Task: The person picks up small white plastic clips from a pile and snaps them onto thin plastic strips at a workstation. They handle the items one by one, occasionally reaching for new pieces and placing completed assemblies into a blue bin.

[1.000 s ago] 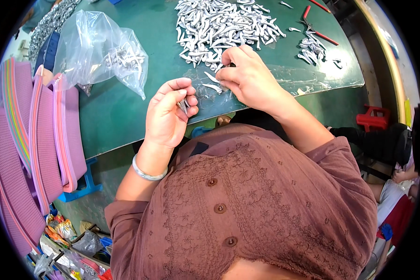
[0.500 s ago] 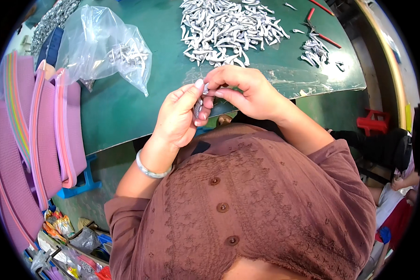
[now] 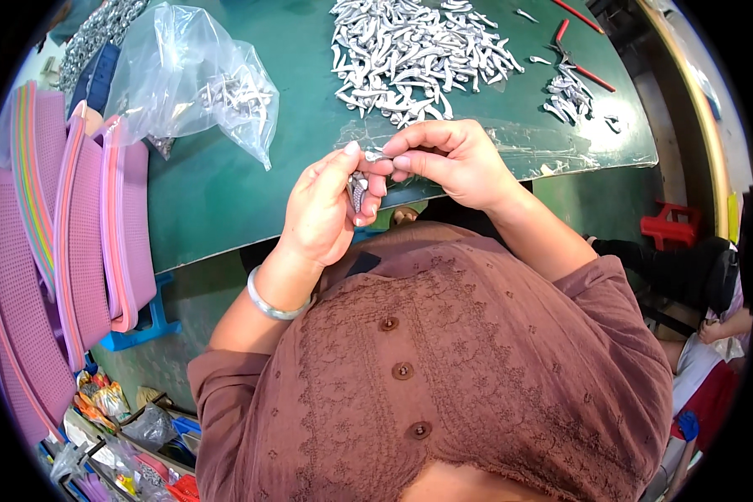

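My left hand is closed around a small silver metal piece with a scaly, textured surface, partly covered by the fingers. Its thumb and forefinger also steady a smaller silver piece, whose exact shape is too small to make out. My right hand pinches the right end of that smaller piece between thumb and fingertips. Both hands meet just over the near edge of the green table. Beyond them lies a large heap of curved silver metal pieces.
A clear plastic bag with similar pieces lies at the left. Red-handled pliers and a smaller pile are at the right. Clear tape covers the near edge. Purple woven baskets crowd the left; a red stool stands right.
My right hand has shifted slightly right and its fingers have straightened, so the smaller silver piece now shows between both hands. The left hand keeps its hold on the textured piece.
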`<action>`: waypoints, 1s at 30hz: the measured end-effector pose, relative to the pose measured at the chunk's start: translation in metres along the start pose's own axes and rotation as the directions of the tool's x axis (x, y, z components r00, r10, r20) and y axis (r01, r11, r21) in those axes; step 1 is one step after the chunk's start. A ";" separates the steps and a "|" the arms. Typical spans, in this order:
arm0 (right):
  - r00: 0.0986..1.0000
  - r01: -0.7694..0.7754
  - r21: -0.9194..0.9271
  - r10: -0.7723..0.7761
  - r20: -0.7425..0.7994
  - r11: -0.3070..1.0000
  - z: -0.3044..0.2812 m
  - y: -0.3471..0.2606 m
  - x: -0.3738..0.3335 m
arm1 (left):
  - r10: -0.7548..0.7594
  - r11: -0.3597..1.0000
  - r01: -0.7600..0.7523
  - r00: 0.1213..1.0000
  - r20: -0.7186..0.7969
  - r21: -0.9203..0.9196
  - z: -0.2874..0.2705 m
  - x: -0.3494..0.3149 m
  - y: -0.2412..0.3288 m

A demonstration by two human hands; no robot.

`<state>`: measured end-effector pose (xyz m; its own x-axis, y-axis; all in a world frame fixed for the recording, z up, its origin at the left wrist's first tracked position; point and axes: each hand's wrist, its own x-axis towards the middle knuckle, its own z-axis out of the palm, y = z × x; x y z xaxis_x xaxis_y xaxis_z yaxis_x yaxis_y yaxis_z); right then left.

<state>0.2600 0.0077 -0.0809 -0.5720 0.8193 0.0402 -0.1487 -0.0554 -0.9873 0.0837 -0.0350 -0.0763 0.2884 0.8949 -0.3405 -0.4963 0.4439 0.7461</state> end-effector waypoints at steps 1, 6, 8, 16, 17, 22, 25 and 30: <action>1.000 0.003 0.010 -0.003 -0.003 1.000 0.000 0.001 0.000 | 0.004 1.000 -0.004 1.000 -0.006 0.008 0.001 0.000 0.001; 0.999 0.036 0.023 -0.035 -0.034 0.999 0.000 0.004 0.000 | 0.040 0.998 -0.039 0.999 -0.002 0.057 0.003 -0.003 0.002; 0.998 0.057 0.024 -0.056 -0.037 0.998 0.000 0.004 -0.001 | 0.068 0.994 -0.069 0.998 0.014 0.081 0.004 -0.004 0.001; 0.992 0.089 -0.015 -0.090 -0.092 0.996 0.003 0.004 -0.002 | 0.105 0.990 -0.106 0.994 0.019 0.097 0.002 -0.006 0.001; 0.992 0.089 -0.015 -0.090 -0.093 0.996 0.003 0.004 -0.003 | 0.110 0.990 -0.111 0.994 0.025 0.084 0.002 -0.005 0.000; 0.988 0.084 -0.117 -0.098 -0.119 0.990 0.006 0.001 -0.006 | 0.094 0.990 -0.085 0.993 -0.072 0.117 0.003 -0.003 -0.003; 0.988 0.126 -0.083 -0.133 -0.078 0.989 0.006 -0.003 -0.005 | 0.095 0.989 -0.084 0.992 -0.087 0.121 0.001 -0.002 -0.003; 0.996 0.040 0.018 -0.038 -0.083 0.999 -0.005 -0.005 -0.005 | 0.107 0.988 -0.098 0.992 -0.074 0.116 0.000 -0.001 -0.001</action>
<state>0.2675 0.0070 -0.0772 -0.4969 0.8654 0.0647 -0.1861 -0.0335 -0.9820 0.0839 -0.0363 -0.0764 0.1722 0.9381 -0.3004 -0.4238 0.3458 0.8372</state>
